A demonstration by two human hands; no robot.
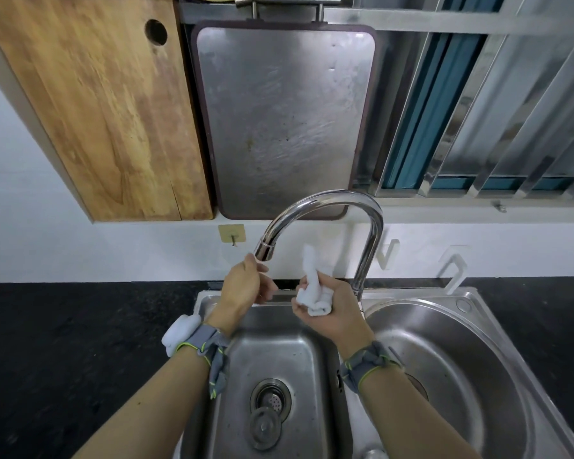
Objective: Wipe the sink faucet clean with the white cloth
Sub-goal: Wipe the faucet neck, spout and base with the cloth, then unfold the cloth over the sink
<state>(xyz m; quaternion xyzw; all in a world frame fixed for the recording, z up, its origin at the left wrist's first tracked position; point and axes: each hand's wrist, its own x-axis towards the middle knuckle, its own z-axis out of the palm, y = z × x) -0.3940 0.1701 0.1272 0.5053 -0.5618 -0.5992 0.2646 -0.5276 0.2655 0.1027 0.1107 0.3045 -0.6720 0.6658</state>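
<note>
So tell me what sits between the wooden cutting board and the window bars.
In the head view, a steel tray stands between the wooden cutting board and the window bars, behind the faucet.
</note>
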